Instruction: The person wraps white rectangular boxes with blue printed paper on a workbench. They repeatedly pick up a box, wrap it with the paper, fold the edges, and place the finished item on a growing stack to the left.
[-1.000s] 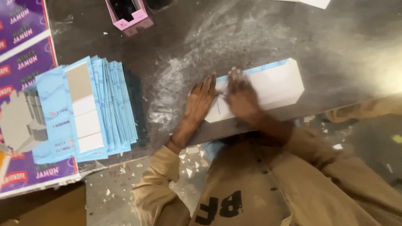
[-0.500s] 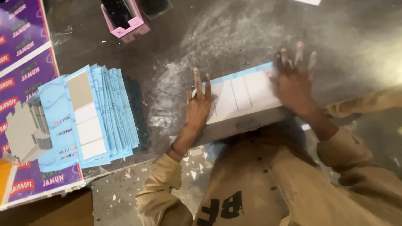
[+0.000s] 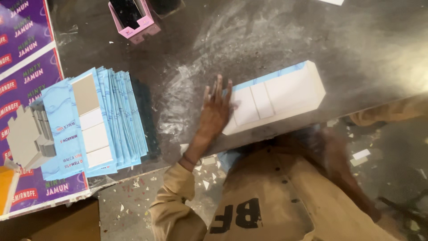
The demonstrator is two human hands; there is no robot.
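Here, seen from above: left hand, flat with fingers spread, not clenched, pressed on the near-left end of a folded white and blue carton. Carton laid flat at the near edge of the dark dusty table, right end pointing away to the right. Right hand blurred below the table edge, apart from the carton; impossible to tell about its fingers. Left of the hand, well apart: fanned stack of blue flat cartons. Farther back, a pink box. Purple printed sheets at far left.
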